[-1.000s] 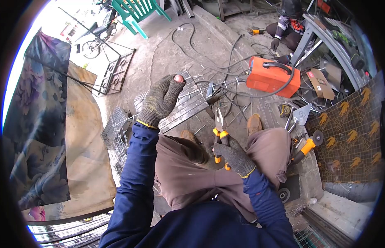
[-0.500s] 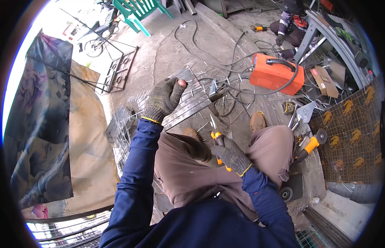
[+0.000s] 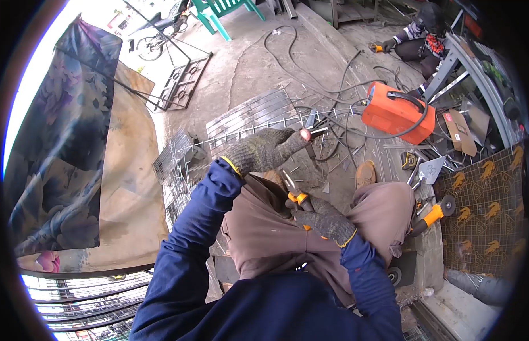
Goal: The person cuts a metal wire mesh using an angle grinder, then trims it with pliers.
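My left hand (image 3: 264,150), in a dark knit glove with the thumb tip bare, reaches across a welded wire grid. Its fingers are closed together and point right; short bright rod ends (image 3: 319,132) show right beyond the thumb, and I cannot tell whether they are in the grip. Pliers (image 3: 293,187) with orange and black handles sit in my gloved right hand (image 3: 324,220), which is closed round them above my lap. Their jaws point up and away, below my left hand. Under the row of thin rods (image 3: 247,132) lies a flat metal plate (image 3: 276,104).
An orange welding machine (image 3: 398,113) stands at the right, its cables (image 3: 310,85) running over the floor. Near my right knee are an angle grinder (image 3: 432,216) and a tape measure (image 3: 409,160). Another person (image 3: 429,42) crouches at the far right. Cloth sheets (image 3: 65,153) hang at left.
My left hand has moved right and nearer to me, turning from upward to rightward. The pliers stay in my right hand, tilted further left. The view has shifted slightly.
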### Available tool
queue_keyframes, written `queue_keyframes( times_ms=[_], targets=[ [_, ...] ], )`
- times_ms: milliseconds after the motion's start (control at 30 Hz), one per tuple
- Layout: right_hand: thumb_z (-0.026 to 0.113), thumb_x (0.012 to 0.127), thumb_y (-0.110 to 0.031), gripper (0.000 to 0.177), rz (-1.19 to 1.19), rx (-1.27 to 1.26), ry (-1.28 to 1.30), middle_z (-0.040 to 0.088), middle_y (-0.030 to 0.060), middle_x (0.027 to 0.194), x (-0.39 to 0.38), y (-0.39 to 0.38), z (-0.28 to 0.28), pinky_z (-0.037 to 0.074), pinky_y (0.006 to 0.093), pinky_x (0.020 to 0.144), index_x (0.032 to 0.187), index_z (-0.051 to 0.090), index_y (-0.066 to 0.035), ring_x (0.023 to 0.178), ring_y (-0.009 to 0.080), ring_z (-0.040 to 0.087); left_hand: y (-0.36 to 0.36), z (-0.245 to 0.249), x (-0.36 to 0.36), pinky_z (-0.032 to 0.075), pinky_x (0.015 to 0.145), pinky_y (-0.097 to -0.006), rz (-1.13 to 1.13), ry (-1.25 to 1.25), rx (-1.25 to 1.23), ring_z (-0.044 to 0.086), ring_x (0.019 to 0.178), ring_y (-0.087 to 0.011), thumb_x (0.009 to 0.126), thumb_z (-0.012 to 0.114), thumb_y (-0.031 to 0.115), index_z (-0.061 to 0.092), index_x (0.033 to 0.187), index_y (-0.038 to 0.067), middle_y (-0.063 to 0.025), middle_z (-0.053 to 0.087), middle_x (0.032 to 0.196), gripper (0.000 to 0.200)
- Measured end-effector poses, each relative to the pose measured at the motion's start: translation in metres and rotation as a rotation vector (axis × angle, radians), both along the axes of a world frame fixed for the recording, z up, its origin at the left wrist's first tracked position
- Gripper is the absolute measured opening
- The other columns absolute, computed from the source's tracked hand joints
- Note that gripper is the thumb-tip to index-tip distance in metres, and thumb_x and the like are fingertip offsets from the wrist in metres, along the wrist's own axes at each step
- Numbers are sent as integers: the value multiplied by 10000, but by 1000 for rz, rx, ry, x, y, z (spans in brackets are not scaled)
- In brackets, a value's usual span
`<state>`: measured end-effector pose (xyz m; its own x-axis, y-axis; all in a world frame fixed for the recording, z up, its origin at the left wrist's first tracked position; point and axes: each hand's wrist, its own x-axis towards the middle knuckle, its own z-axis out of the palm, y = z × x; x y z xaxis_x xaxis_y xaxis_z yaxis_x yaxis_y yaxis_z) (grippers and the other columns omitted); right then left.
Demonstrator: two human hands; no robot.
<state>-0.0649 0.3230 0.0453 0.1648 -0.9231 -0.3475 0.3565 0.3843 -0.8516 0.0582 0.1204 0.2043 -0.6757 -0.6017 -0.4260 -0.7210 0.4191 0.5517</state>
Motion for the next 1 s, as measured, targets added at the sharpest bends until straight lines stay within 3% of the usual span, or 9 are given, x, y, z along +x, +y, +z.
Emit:
queue_keyframes(
  times_ms=[67,133,167,300,400,467,533,667,1000],
  targets=[
    [762,940,-229,485,223,-85,319,715,80,1117,-3,-2,26,536,324,871,1380,633,-73,970,145,665,-4,6,-2,534,935,-476,36,-144,98,712,984,-340,950,253,900,662,1317,-13,-203,733,971,1065],
    [759,944,-227,490,210,-88,282,725,79,1136,-2,1,28,538,316,874,1395,633,-83,988,129,670,-14,-18,3,538,930,-452,69,-120,330,702,936,-267,978,217,873,681,1298,-10,-145,728,914,1048],
    [757,948,-225,495,196,-95,248,734,77,1156,-2,1,28,540,308,877,1410,634,-94,1006,113,674,-11,-20,6,546,929,-448,157,6,427,700,917,-237,1022,325,797,680,1296,-1,-116,742,921,916],
    [751,957,-223,491,190,83,51,749,85,1172,-7,-1,29,549,311,891,1412,637,-78,1043,116,691,-26,-65,30,519,907,-340,203,257,335,654,977,-205,1028,288,803,744,1174,-32,-147,766,992,963],
    [736,970,-213,486,169,54,54,755,71,1156,-11,-2,43,558,303,874,1419,631,-59,1016,111,695,-24,-57,42,495,977,-349,-178,346,-646,621,1028,-241,1042,414,742,697,1207,-26,-167,710,1251,835],
    [711,989,-211,497,204,44,48,754,59,1158,-13,-2,43,562,298,875,1444,604,-44,1024,117,699,-17,-46,27,471,1034,-354,-135,277,-508,624,1091,-282,1022,416,772,664,1245,-35,-193,687,1236,873],
    [703,993,-212,484,185,67,31,754,59,1153,-14,0,51,563,300,873,1438,611,-46,1016,122,701,-20,-64,13,556,928,-389,268,637,1028,709,1049,-271,1064,507,623,428,1570,132,-106,698,1240,709],
    [681,1002,-207,439,102,-72,-59,759,58,1111,-1,2,9,565,309,858,1408,634,-46,985,137,705,-13,-53,12,532,972,-396,173,501,840,685,1106,-288,1064,468,646,451,1549,98,-138,685,1272,732],
    [692,990,-155,384,53,40,-198,698,29,894,-3,2,27,534,270,712,1358,645,-53,784,98,649,11,-9,1,451,1119,-420,-131,70,179,606,1296,-346,1062,337,724,529,1479,-15,-247,642,1378,870]
  ],
)
